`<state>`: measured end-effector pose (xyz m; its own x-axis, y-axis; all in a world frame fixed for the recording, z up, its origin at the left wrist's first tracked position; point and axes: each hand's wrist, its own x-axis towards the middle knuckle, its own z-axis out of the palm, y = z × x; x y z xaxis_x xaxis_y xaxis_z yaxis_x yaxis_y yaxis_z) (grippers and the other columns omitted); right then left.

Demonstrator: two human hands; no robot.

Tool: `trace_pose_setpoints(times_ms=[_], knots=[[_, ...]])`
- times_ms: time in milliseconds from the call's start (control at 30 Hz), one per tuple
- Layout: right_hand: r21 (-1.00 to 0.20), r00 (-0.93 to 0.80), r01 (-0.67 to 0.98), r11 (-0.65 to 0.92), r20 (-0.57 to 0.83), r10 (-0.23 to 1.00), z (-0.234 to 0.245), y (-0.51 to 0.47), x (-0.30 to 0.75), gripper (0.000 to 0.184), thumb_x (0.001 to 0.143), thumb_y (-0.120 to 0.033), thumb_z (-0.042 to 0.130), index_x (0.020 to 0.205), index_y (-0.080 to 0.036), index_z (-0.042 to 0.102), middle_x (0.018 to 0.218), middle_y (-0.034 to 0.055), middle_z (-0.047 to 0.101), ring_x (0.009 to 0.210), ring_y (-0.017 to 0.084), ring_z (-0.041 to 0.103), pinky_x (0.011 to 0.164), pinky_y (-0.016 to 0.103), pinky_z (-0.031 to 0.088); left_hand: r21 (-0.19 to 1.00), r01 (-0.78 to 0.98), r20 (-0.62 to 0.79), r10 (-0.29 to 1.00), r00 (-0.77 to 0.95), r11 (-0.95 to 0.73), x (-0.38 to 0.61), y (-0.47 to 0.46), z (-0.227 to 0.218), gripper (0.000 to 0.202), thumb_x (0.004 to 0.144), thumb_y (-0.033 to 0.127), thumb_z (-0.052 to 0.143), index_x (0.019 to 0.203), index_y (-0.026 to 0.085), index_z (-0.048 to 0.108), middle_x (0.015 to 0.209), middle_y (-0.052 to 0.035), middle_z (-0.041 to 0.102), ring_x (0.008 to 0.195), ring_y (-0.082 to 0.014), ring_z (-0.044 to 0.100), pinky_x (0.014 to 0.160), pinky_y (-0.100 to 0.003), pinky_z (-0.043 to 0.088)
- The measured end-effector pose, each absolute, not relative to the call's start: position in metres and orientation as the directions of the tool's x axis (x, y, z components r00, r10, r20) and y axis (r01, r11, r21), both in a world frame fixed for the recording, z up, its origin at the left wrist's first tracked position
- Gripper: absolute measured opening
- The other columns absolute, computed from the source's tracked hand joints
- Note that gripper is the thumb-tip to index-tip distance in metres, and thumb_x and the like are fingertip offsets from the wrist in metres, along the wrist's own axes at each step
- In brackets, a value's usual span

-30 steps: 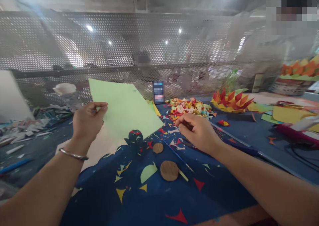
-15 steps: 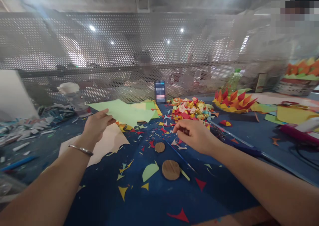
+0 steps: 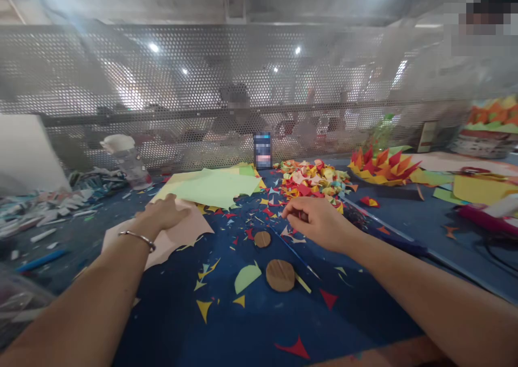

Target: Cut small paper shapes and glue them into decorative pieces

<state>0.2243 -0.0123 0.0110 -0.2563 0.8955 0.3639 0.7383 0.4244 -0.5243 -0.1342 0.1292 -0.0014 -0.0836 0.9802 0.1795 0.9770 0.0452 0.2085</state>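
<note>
My left hand (image 3: 165, 214), a metal bangle on its wrist, lies with fingers stretched over the pale pink paper (image 3: 178, 240) with a scalloped cut edge. Just beyond its fingertips, a light green sheet (image 3: 218, 186) rests flat on other yellow and green papers. My right hand (image 3: 313, 216) hovers over the blue table, fingers curled towards the thumb; anything between them is hidden. Close in front of it is a heap of folded paper pieces (image 3: 311, 175). A thin blue stick-like tool (image 3: 297, 253), two brown discs (image 3: 280, 275) and a green half-round paper (image 3: 246, 278) lie between my hands.
Paper scraps (image 3: 204, 308) litter the blue table. A spray bottle (image 3: 128, 162) stands left; a phone (image 3: 263, 151) leans at the back against the perforated screen (image 3: 182, 86). Rightward are a petalled paper piece (image 3: 384, 167), scissors (image 3: 477, 170) and a magenta-and-white tool (image 3: 479, 214).
The light green sheet went from raised in my left hand to lying flat on the stack. My left hand let go and came down over the pink paper. My right hand barely moved.
</note>
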Motion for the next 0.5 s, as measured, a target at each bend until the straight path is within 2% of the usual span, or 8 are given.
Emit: trace_pose_setpoints(times_ms=[167,267,400,500], knots=[[-0.521,-0.264,0.735,0.434,0.370,0.891,0.008,-0.012,0.224,0.016,0.082,-0.019,0.052,0.086,-0.017,0.068,0.060,0.0001,0.056,0.053,0.011,0.047,0.051,0.025,0.034,0.158,0.975,0.148,0.973,-0.178,0.155,-0.124,0.124,-0.003,0.076,0.075,0.060,0.049,0.127,0.004,0.051,0.131,-0.0338,0.053,0.127,-0.0515,0.042,0.101,-0.066,0.020],[-0.520,-0.266,0.735,0.435,0.369,0.890,0.008,-0.012,0.225,0.016,0.082,-0.019,0.052,0.086,-0.017,0.068,0.060,0.0002,0.056,0.053,0.011,0.047,0.051,0.025,0.035,0.174,0.964,0.161,0.961,-0.227,0.199,-0.123,0.124,-0.006,0.086,0.078,0.067,0.040,0.133,0.001,0.044,0.132,-0.0363,0.050,0.129,-0.0519,0.038,0.103,-0.067,0.011],[-0.528,-0.264,0.730,0.434,0.368,0.892,0.008,-0.013,0.225,0.016,0.082,-0.019,0.052,0.086,-0.016,0.068,0.061,0.0001,0.056,0.053,0.011,0.047,0.051,0.025,0.035,0.237,0.951,0.167,0.956,-0.240,0.197,-0.132,0.129,-0.012,0.096,0.076,0.073,0.037,0.137,-0.001,0.039,0.139,-0.0360,0.043,0.132,-0.0543,0.030,0.102,-0.067,0.015],[-0.533,-0.263,0.727,0.433,0.367,0.892,0.007,-0.012,0.224,0.016,0.082,-0.019,0.052,0.086,-0.016,0.067,0.062,0.0001,0.056,0.053,0.011,0.046,0.051,0.024,0.034,0.308,0.945,0.194,0.965,-0.178,0.113,-0.143,0.132,-0.017,0.112,0.069,0.081,0.040,0.132,-0.011,0.039,0.133,-0.0449,0.040,0.126,-0.0642,0.028,0.095,-0.073,0.018]])
